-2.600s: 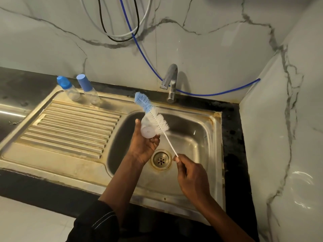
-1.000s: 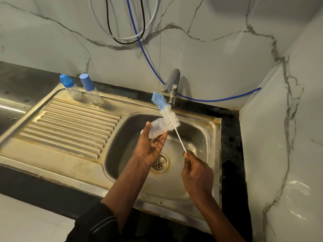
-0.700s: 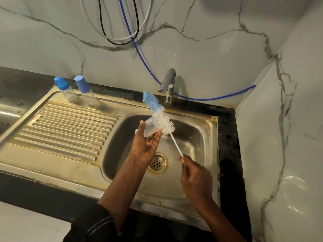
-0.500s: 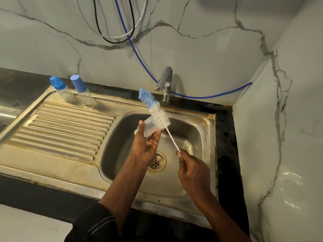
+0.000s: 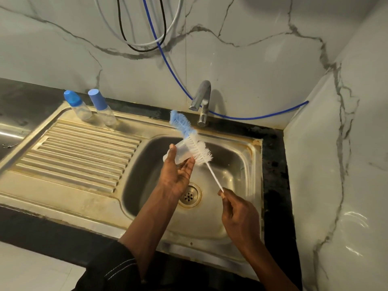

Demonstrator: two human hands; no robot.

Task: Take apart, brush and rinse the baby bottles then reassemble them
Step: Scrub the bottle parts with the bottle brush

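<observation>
Centre frame above the sink [image 5: 255,185], the left hand [image 5: 176,177] grips a clear bottle [image 5: 178,152] between thumb and fingers, the right hand [image 5: 239,213] pinches the bottle brush [image 5: 194,142] handle, bristles touching the bottle; two capped bottles [image 5: 102,108] stand upper left

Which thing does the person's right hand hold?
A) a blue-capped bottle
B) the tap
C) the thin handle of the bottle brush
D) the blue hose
C: the right hand pinches the end of the bottle brush handle over the sink, while the left hand holds the clear bottle.
</observation>
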